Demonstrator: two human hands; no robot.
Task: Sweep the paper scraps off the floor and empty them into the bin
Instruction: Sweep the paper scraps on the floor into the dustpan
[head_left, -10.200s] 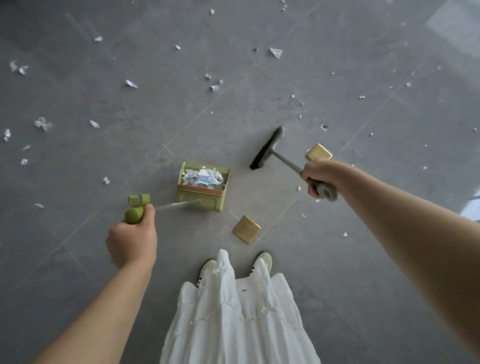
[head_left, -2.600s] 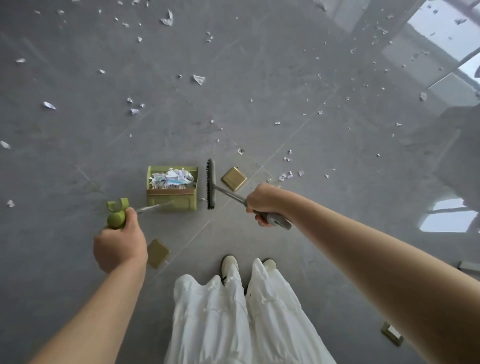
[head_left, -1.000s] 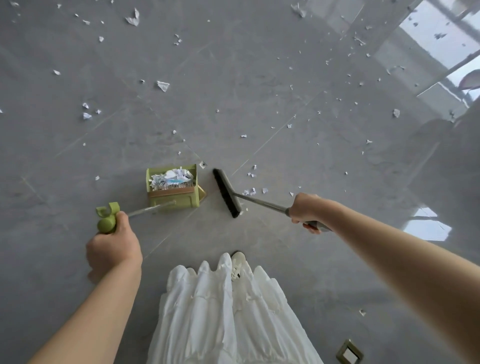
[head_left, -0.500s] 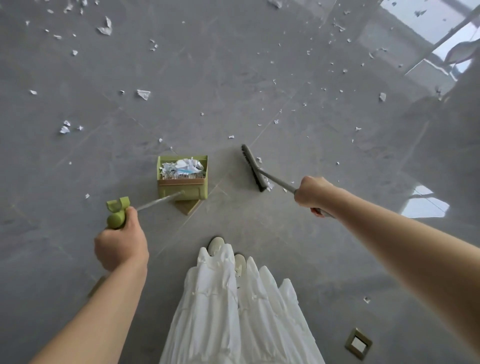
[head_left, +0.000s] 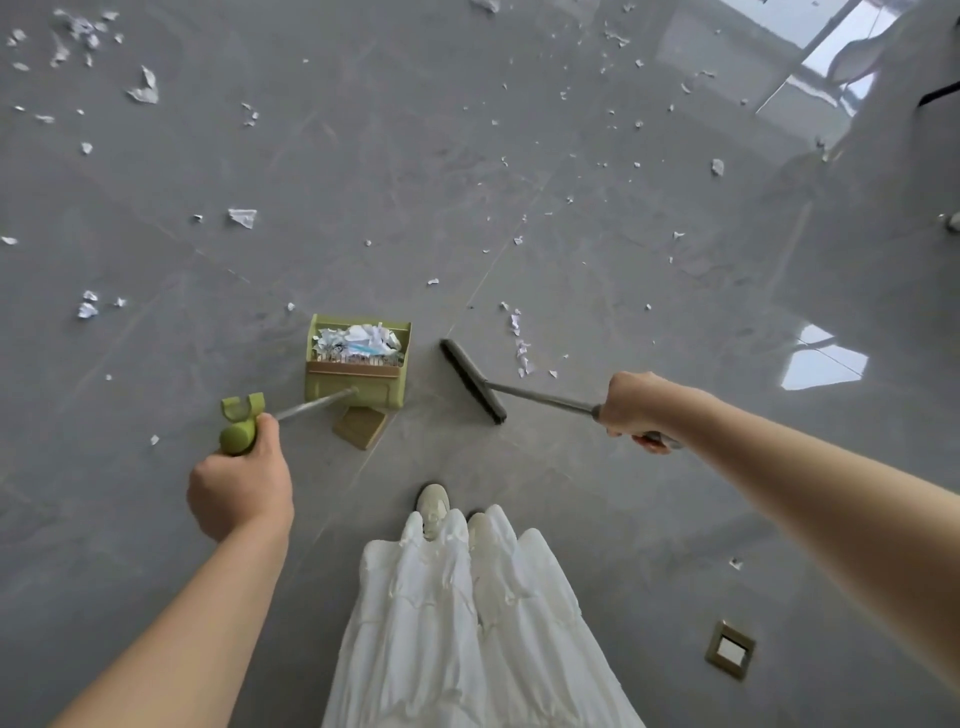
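A person in a white skirt (head_left: 467, 623) stands on a grey tiled floor (head_left: 571, 493), dustpan and broom in hand.

The left hand (head_left: 239, 491) curls round the green dustpan handle (head_left: 238, 431); the right hand (head_left: 636, 408) grips the broom handle (head_left: 540, 397). The dustpan (head_left: 356, 361), holding crumpled paper, sits beside the broom head (head_left: 471, 379). Paper scraps (head_left: 522, 348) lie just beyond, more scattered farther off.

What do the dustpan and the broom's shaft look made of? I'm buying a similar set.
The dustpan looks like moulded plastic: uniform matte light green, rounded edges. Its green handle grip looks alike. The broom's shaft seems metal: thin, straight, grey with a dull sheen, though painted plastic can't be ruled out. The broom head is dark; its material is unclear.
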